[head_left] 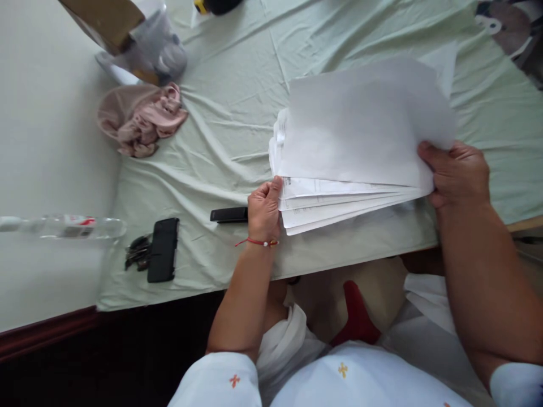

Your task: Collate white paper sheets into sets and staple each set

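Note:
A fanned stack of white papers (pixel 356 124) is held above the front edge of the table. The top sheet looks blank, and printed lines show on the sheets fanned out below it. My left hand (pixel 265 209), with a red string bracelet at the wrist, pinches the lower left corner of the stack, thumb on top. My right hand (pixel 458 172) grips the lower right end, its thumb over the top sheet and the fingers underneath hidden. Just left of my left hand lies a black stapler-like object (pixel 229 215), partly covered by that hand.
A green cloth covers the table (pixel 220 152). At the left are a black phone (pixel 163 250), keys (pixel 138 252), a clear bottle (pixel 80 226) and a pink cloth (pixel 146 120). A plastic bag (pixel 163 53) and a cardboard box (pixel 106 20) stand at the back left.

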Available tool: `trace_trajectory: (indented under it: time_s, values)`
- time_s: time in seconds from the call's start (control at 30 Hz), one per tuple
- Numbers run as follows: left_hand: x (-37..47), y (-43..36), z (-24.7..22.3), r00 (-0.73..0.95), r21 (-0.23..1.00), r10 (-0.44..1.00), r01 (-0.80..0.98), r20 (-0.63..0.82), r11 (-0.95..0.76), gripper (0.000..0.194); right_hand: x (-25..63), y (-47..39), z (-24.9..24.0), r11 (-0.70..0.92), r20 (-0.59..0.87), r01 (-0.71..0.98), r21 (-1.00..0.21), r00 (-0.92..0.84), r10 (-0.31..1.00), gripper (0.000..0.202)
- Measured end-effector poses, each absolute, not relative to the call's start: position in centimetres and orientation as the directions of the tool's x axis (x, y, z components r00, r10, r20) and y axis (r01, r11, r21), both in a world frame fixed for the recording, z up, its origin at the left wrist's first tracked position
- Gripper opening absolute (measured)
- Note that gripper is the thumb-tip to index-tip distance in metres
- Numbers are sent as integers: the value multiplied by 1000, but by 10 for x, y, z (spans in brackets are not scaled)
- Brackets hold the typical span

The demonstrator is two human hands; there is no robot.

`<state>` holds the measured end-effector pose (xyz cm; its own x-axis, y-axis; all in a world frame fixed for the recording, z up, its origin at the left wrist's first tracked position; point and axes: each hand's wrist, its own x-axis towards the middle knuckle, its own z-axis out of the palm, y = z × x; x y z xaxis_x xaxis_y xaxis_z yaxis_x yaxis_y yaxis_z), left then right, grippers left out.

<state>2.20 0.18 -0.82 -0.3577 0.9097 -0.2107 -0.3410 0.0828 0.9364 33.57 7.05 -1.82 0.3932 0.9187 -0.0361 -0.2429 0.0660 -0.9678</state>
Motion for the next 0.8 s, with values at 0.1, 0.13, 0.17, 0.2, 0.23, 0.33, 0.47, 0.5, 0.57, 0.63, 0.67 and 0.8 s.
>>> trace_trajectory:
  time_s: [0.1, 0.13, 0.17, 0.2, 0.23, 0.33, 0.47, 0.5, 0.57, 0.63, 0.67, 0.8]
  values:
    - [25, 2, -5, -354, 933, 911, -350, -211, 80, 49, 334, 70, -17, 66, -39, -250, -966, 394, 918, 41]
    - [26, 1, -4, -346, 932, 915, -355, -207, 77, 49, 334, 69, -16, 65, -41, -252, -966, 393, 918, 40]
    - [27, 0, -1, -330, 930, 922, -361, -204, 76, 48, 334, 69, -16, 67, -38, -251, -966, 393, 919, 39]
    - [28, 0, 1, -304, 927, 931, -367, -201, 80, 48, 335, 69, -15, 72, -33, -249, -966, 393, 919, 38]
    - [28, -1, 4, -268, 923, 942, -373, -203, 93, 47, 336, 69, -15, 77, -28, -245, -966, 397, 917, 38]
    - [28, -4, 10, -142, 924, 964, -345, -223, 163, 43, 342, 73, -17, 67, -42, -222, -973, 453, 891, 40]
    - [25, -5, 5, -153, 955, 959, -218, -237, 202, 47, 346, 79, -21, 85, -33, -205, -975, 513, 858, 41]
    - [24, -5, 2, -175, 960, 956, -198, -234, 199, 52, 346, 79, -23, 102, -20, -212, -972, 505, 863, 41]
    - [22, -4, -2, -203, 963, 951, -184, -231, 195, 56, 345, 79, -24, 131, 6, -231, -964, 475, 880, 41]
    - [22, -4, -4, -208, 960, 949, -200, -236, 195, 57, 344, 77, -23, 143, 22, -244, -959, 442, 897, 43]
    - [22, -3, -4, -203, 957, 949, -213, -240, 196, 56, 343, 77, -23, 140, 22, -246, -959, 428, 904, 44]
    - [24, -2, 2, -169, 937, 952, -287, -253, 198, 48, 344, 76, -21, 105, -8, -255, -961, 407, 914, 48]
